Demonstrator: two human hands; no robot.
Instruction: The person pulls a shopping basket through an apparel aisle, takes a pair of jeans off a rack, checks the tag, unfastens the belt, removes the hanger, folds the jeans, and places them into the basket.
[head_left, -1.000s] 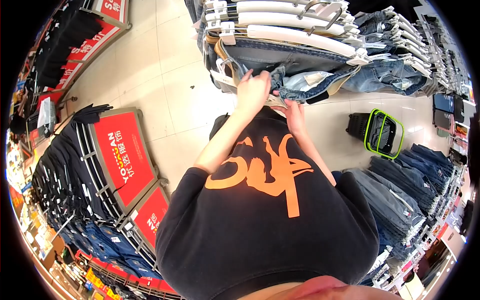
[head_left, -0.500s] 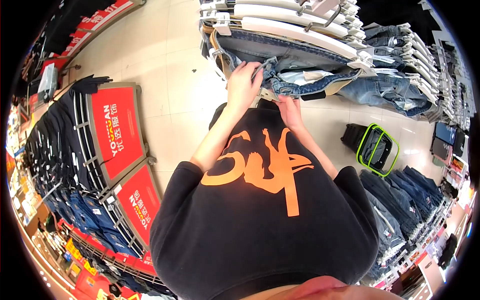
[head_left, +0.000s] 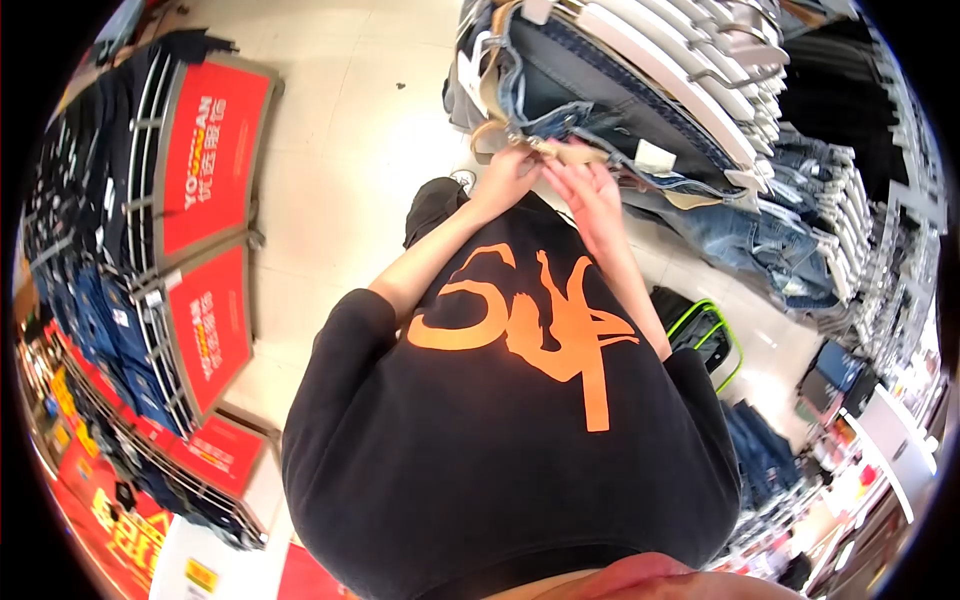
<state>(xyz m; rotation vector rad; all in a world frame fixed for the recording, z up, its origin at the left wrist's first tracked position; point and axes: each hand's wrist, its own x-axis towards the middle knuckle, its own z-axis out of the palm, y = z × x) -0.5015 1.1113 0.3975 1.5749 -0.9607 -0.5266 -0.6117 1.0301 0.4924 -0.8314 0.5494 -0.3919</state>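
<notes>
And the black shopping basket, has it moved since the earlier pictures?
No. The shopping basket keeps its place beside the same row of jeans; only the view has shifted.

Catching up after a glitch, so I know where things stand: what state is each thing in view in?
Front jeans: hanging, waist gaping
Tan strip: at the waistband, fastening unclear
Left hand: fingers closed on the tan strip
Right hand: fingers at the strip, grip unclear
Front hanger: bearing the front jeans
Green-rimmed basket: on the floor, partly hidden
</notes>
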